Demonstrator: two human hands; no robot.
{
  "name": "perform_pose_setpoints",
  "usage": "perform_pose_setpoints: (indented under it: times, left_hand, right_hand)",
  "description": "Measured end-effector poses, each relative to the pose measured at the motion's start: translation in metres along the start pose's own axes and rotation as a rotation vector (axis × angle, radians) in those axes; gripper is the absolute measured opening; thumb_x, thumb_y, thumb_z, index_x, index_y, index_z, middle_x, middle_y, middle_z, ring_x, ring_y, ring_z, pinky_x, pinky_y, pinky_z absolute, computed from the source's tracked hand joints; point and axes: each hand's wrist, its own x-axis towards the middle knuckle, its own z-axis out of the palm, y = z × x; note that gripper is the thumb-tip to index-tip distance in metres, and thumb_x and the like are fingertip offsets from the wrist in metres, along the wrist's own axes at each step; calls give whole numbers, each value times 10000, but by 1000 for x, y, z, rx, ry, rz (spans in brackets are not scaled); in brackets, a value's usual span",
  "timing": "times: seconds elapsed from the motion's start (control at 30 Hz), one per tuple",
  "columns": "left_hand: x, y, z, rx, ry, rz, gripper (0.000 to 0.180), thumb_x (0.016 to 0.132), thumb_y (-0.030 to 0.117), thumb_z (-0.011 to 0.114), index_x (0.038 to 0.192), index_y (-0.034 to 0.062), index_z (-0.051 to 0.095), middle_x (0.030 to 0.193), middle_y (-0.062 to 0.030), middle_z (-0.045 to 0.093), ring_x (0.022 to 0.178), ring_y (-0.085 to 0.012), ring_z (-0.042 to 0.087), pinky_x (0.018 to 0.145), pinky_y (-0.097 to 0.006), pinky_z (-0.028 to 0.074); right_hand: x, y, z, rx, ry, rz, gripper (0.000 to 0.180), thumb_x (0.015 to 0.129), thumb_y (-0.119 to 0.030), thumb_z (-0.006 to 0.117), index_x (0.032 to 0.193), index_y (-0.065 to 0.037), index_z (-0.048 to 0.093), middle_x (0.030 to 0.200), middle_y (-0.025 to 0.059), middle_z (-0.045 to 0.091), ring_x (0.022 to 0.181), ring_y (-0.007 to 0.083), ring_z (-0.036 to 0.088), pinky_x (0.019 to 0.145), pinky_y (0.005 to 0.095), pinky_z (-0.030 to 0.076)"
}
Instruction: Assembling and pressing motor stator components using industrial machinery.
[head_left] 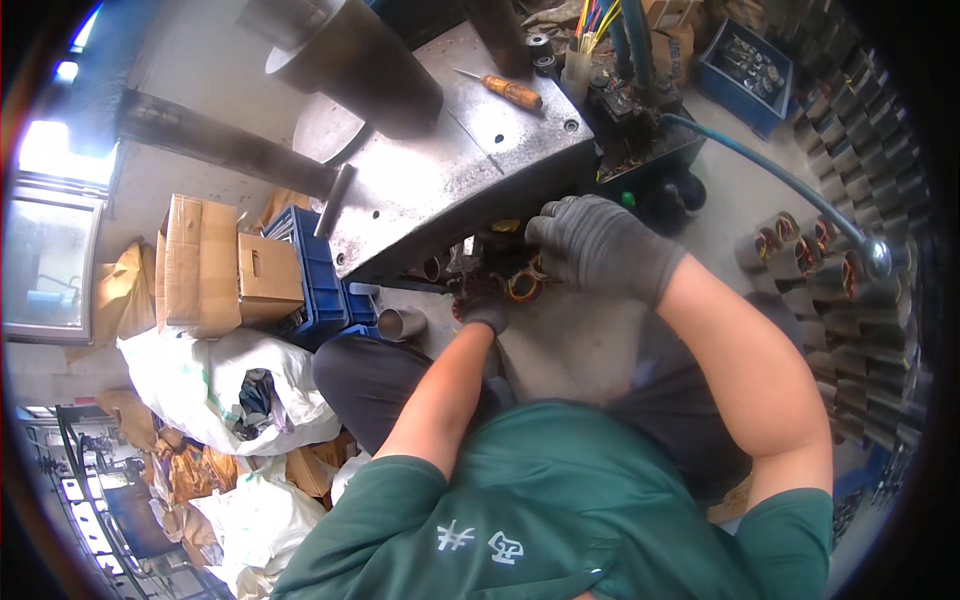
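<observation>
in the head view, the motor stator (522, 286), a ring with coppery windings, sits low at the centre, beneath the near edge of the steel worktop (440, 185) and between the hands, probably so both can reach it. the awl-like tool (512, 93) lies at twelve o'clock, its wooden handle toward the right, perhaps for easy pickup. more wound cylinders (805, 252) stand grouped upright at three o'clock, seemingly to keep their windings off the floor.

the gloved left hand (486, 316) reaches forward from seven o'clock to beside the stator; its fingers are hidden, so i cannot tell their state. the gloved right hand (595, 245) hangs higher, just toward two o'clock, elbow bent out at four; its fingers curl close together, though whether they grip anything cannot be told.
</observation>
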Motion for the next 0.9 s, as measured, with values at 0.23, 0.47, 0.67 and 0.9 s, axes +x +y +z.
perform_pose_setpoints:
  times: [0.23,0.47,0.67,0.9]
  left_hand:
    - [-73,24,-106,-135,590,285,592,982,333,579,1537,154,474,1557,-238,474,1448,-345,468,1179,-484,386]
    - [-202,17,-275,-600,457,463,727,740,129,834,1382,101,494,1342,-184,642,1137,-402,682,940,-472,587]
    - [-235,13,-330,-1850,222,842,629,894,140,755,1422,-18,452,1299,-203,620,1218,-266,640,1022,-407,573]
    - [-190,6,-323,-1943,447,973,618,920,313,634,1408,-49,522,1044,-103,705,906,-183,687,848,-292,558]
  right_hand:
    - [-2,15,1,-26,-134,114,275,861,-201,648,1080,-50,717,977,181,714,989,374,705,902,475,559]
    - [-8,15,-41,258,-29,405,377,946,-361,664,1152,-50,719,1104,218,717,1037,398,693,928,459,554]
    - [-4,2,-45,1510,54,471,422,1019,-422,661,1266,-81,659,1142,32,714,1019,126,689,871,312,578]
    - [5,-13,-43,1216,401,543,435,961,-285,735,1259,3,602,1129,83,694,1041,147,682,919,315,571]
